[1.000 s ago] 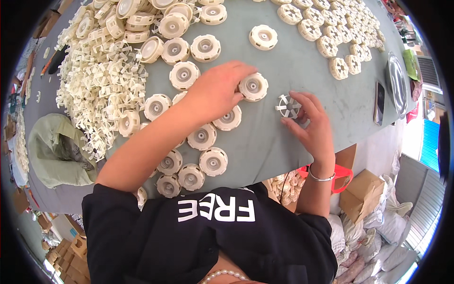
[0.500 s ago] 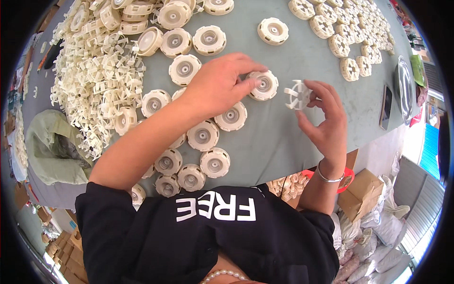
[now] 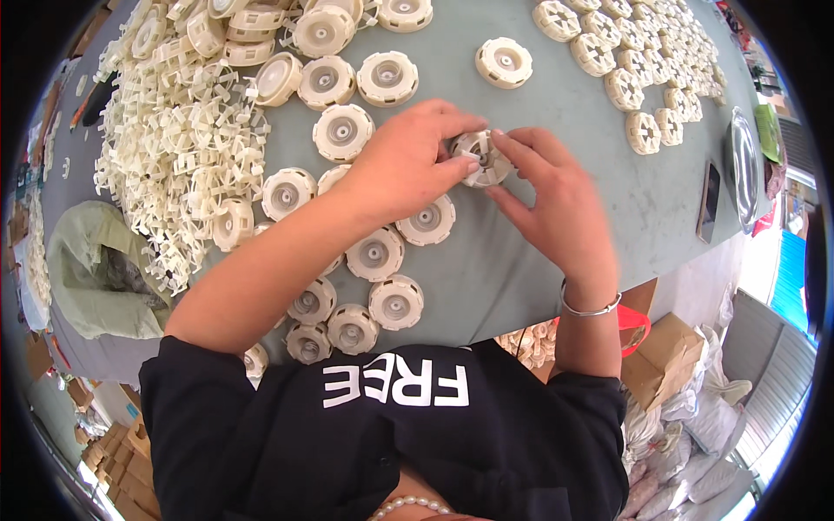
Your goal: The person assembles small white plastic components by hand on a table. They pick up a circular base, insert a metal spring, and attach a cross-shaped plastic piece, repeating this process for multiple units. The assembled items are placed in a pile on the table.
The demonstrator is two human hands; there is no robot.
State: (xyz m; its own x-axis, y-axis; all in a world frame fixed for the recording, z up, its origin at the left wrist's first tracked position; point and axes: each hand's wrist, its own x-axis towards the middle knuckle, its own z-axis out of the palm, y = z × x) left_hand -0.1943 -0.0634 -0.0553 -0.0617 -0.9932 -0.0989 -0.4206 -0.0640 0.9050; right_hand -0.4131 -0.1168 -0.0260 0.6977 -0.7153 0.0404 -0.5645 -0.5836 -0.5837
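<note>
Between both hands, a white spoked plastic ring (image 3: 492,165) with upright tabs sits over a round cream plastic housing, which it mostly hides. My left hand (image 3: 417,161) grips the housing from the left, thumb and fingers on its rim. On the other side, my right hand (image 3: 549,193) pinches the spoked ring with thumb and fingers. Close to my left wrist lie similar round housings with coiled springs in them, such as one housing (image 3: 426,219) below it and another housing (image 3: 342,132) above it.
A large heap of white spoked rings (image 3: 187,148) covers the table's left, beside a pale green bag (image 3: 104,269). A lone housing (image 3: 504,62) lies ahead. Assembled round pieces (image 3: 643,87) fill the far right. A phone (image 3: 708,201) lies at the right edge, near cardboard boxes (image 3: 665,356).
My right hand has moved left with the spoked ring and brought it onto the housing. My left hand has stayed at the housing.
</note>
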